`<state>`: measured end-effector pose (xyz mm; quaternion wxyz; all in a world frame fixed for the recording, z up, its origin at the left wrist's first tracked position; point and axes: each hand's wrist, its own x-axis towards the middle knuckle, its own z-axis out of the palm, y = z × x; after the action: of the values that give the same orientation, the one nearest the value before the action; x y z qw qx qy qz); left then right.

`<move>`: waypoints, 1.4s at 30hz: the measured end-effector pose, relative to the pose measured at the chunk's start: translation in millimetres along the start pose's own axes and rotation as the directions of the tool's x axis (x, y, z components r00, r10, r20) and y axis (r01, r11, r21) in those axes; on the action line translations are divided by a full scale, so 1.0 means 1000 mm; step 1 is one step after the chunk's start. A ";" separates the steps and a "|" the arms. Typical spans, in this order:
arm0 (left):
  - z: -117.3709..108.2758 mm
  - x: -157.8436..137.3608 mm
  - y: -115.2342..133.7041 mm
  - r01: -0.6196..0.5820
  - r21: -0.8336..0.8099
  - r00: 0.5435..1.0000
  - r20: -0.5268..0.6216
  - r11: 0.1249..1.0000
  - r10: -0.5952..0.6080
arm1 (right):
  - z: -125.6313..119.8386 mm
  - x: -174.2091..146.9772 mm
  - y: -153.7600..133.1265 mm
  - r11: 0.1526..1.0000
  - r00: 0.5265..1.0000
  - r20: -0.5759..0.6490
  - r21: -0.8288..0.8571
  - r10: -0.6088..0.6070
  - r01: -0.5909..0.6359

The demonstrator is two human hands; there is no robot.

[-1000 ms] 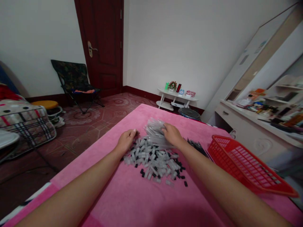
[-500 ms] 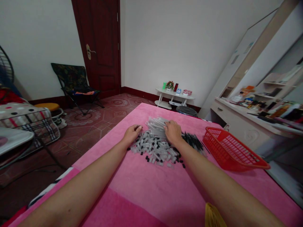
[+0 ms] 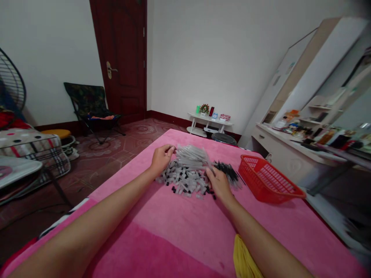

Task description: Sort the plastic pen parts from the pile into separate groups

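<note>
A room with a dark red door point(image 3: 124, 58) at far left and a low white stand point(image 3: 210, 121) against the far wall; in the foreground, a surface covered with pink cloth point(image 3: 174, 231). Clear tubes point(image 3: 191, 156) lie stacked crosswise on the cloth, between and slightly beyond the hands. Short clear and black pieces point(image 3: 185, 180) form a loose heap on their near side. The right hand point(image 3: 219, 184), half a second ago against the right ends of the tubes, is now nearer, at the right margin of the heap; the stack is consequently less covered on that side. The left hand point(image 3: 162, 159) is at the left ends of the tubes, its fingers bent. Whether either hand grasps anything cannot be told. Right of the right hand lie dark slender rods point(image 3: 227, 170), and beyond them a red basket point(image 3: 265, 192), which probably limits sideways movement there. The left edge of the cloth runs near the left hand. The broadest room for moving appears to be on the near side, between the forearms.
</note>
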<state>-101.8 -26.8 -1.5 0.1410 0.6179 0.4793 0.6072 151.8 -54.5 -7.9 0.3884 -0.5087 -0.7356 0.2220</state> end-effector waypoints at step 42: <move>0.068 -0.056 0.023 0.458 -0.710 0.883 0.294 0.535 -0.366 | -0.052 -0.003 0.014 0.554 0.948 -0.102 -0.790 0.302 -0.261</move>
<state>-21.0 -52.9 -33.9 0.5523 0.4014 0.3015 0.6656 202.3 -55.8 11.9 0.0639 -0.7334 -0.6743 -0.0575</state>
